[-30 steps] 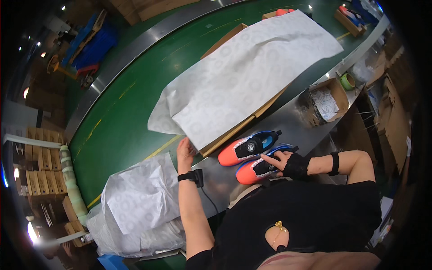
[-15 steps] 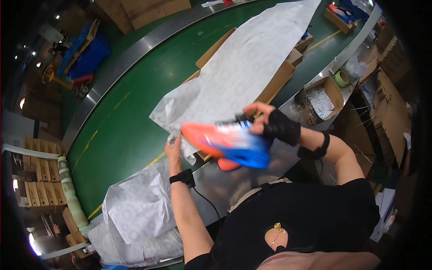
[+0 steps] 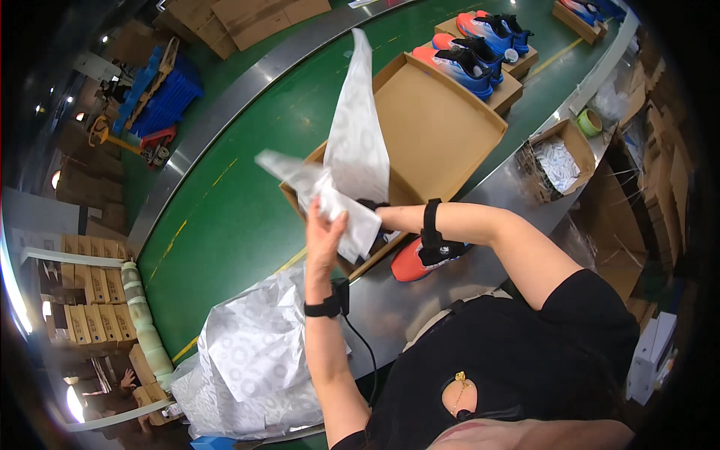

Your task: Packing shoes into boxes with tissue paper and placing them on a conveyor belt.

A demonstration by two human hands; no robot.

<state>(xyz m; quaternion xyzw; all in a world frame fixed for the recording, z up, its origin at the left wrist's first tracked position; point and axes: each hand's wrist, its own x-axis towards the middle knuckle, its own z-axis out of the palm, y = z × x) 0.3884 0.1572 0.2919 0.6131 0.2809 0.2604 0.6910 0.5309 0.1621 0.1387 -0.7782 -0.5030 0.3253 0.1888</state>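
Note:
My left hand (image 3: 325, 236) is closed on a sheet of white patterned tissue paper (image 3: 356, 139), which stands up and folds over the near-left part of an open brown shoe box (image 3: 450, 127). My right hand (image 3: 371, 205), in a black fingerless glove, reaches into that box; tissue covers its fingers, so what it holds cannot be made out. Beneath my right forearm, a coral, black and blue sneaker (image 3: 412, 260) rests on the metal edge beside the box.
Several matching sneakers (image 3: 465, 64) sit on closed boxes beyond the open one. A stack of tissue sheets (image 3: 255, 341) lies at the near left. To the right, a small carton (image 3: 559, 161) of white packets stands by a green tape roll (image 3: 589, 122). Green conveyor belt (image 3: 225, 217) runs alongside.
My right hand has carried a sneaker from above the near edge into the box, where tissue hides it. My left hand has pulled the paper back, uncovering the lid and the sneakers behind.

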